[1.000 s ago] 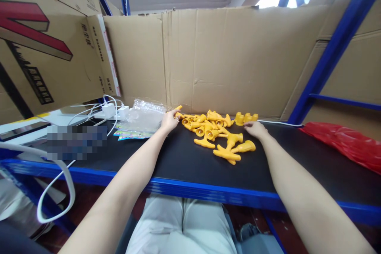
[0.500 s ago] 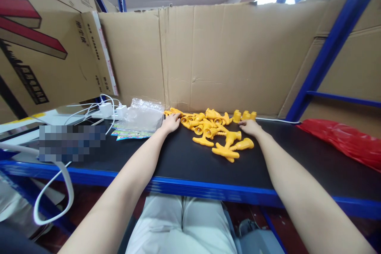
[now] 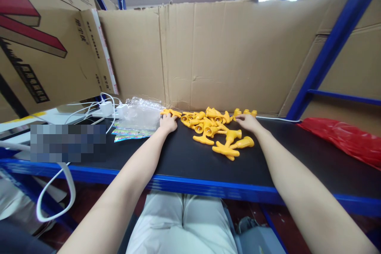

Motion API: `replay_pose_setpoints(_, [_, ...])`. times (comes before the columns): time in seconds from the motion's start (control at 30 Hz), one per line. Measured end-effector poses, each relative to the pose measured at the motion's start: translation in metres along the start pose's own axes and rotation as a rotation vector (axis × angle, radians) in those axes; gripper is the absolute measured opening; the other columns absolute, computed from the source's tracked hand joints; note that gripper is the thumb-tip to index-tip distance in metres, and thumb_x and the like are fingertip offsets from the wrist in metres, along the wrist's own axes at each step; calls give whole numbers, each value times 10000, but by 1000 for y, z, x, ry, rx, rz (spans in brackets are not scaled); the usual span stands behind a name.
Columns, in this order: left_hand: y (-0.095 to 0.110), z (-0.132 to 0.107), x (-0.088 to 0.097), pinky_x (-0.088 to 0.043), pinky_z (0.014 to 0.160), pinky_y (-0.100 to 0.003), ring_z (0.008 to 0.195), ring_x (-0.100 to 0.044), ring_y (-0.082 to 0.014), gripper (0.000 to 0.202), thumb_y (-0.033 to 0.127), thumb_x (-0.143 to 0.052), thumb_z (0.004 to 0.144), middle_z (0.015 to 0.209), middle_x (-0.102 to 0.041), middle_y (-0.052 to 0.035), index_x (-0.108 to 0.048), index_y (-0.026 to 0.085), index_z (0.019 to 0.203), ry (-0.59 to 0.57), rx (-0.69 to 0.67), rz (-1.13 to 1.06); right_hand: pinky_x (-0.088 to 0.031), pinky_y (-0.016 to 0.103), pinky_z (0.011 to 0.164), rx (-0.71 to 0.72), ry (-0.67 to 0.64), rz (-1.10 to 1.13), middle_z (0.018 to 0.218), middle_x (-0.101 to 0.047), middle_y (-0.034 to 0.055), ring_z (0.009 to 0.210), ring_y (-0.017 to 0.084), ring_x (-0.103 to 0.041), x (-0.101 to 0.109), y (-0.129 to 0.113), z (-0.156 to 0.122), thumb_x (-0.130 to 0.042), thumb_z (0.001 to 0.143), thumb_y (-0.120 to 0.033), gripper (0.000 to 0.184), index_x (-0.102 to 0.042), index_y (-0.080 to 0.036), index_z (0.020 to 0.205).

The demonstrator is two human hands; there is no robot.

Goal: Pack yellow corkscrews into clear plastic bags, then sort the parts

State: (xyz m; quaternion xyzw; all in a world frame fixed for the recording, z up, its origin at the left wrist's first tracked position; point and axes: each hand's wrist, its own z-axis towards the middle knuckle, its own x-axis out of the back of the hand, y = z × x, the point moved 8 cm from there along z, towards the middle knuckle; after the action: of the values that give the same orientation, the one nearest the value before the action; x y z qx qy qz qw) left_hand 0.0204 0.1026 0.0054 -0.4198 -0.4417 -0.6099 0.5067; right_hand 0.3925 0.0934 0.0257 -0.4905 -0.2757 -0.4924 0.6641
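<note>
Yellow plastic parts (image 3: 205, 122) lie in a loose heap on the black tabletop. Several have a T-shaped handle and a hollow round end with something shiny inside. At the heap's left end, my left hand (image 3: 168, 123) is closed over a yellow T-shaped plastic part (image 3: 172, 112); its fingertips are partly hidden. On the other side, my right hand (image 3: 249, 121) has its fingers pinched at a small yellow plastic cap (image 3: 237, 112), the leftmost of a short row at the back. A yellow T-shaped part (image 3: 226, 151) lies nearest the front edge.
Clear plastic bags (image 3: 141, 113) rest on colourful printed packaging (image 3: 131, 134) left of my left hand. White chargers and cables (image 3: 106, 108) are further left. A red plastic bag (image 3: 339, 135) lies at right. Cardboard (image 3: 226, 55) walls the back; a blue post (image 3: 330, 47) slants at right.
My left hand has shifted slightly left, and the yellow part at its fingers has moved left too. My right hand has moved a little left and back, onto the leftmost cap.
</note>
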Motion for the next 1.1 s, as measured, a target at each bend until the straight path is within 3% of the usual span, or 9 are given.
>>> replay_pose_setpoints(0.1, [1,-1,0,-303,982,-512,1253,-322,-349,444,329,-342,852,1342,-411,-107,-500,309,1265,-9,4,-2,-435,372,910,58,-35,155,1151,-624,98,1018,213,-586,-1,-17,1,-482,840,-270,342,-614,-172,1140])
replay_pose_setpoints(0.23, [1,0,-2,-300,987,-525,1274,-306,-350,452,326,-339,858,1377,-388,-106,-468,276,1289,-21,1,-5,-398,403,974,183,-59,151,1286,-526,125,1147,232,-515,-8,-36,1,-513,829,-301,445,-541,-164,1252])
replay_pose_setpoints(0.33, [3,3,-4,-326,998,-464,1271,-336,-313,443,301,-340,862,1364,-405,-115,-477,228,1277,-14,-39,2,-316,414,1050,275,-81,96,1380,-424,129,1258,255,-413,-18,-40,2,-556,797,-286,419,-594,-174,1199])
replay_pose_setpoints(0.5, [7,6,-4,-355,1008,-326,1217,-432,-227,424,234,-350,852,1340,-411,-119,-510,175,1240,12,-124,-15,-311,381,1064,344,-113,83,1324,-490,131,1255,236,-424,-31,-39,8,-550,768,-216,423,-600,-155,1184])
replay_pose_setpoints(0.7, [5,2,-2,-392,955,-474,1246,-383,-285,416,265,-351,850,1374,-357,-124,-504,235,1235,11,-57,-41,-365,403,1020,358,-134,28,1326,-494,105,1218,244,-466,-31,-46,9,-534,778,-230,516,-505,-190,1292])
replay_pose_setpoints(0.9, [6,0,2,-347,963,-543,1277,-319,-302,388,285,-355,848,1338,-395,-116,-543,270,1188,25,-26,-22,-392,436,933,303,-119,-206,1209,-583,103,1133,288,-500,-25,-55,4,-557,781,-311,443,-576,-201,1210])
replay_pose_setpoints(1.1, [6,-1,4,-329,965,-552,1260,-329,-307,395,288,-377,833,1311,-416,-116,-561,282,1182,35,-22,-31,-398,363,785,276,-30,-352,986,-647,77,980,257,-524,-16,-60,0,-542,757,-311,234,-672,-195,914])
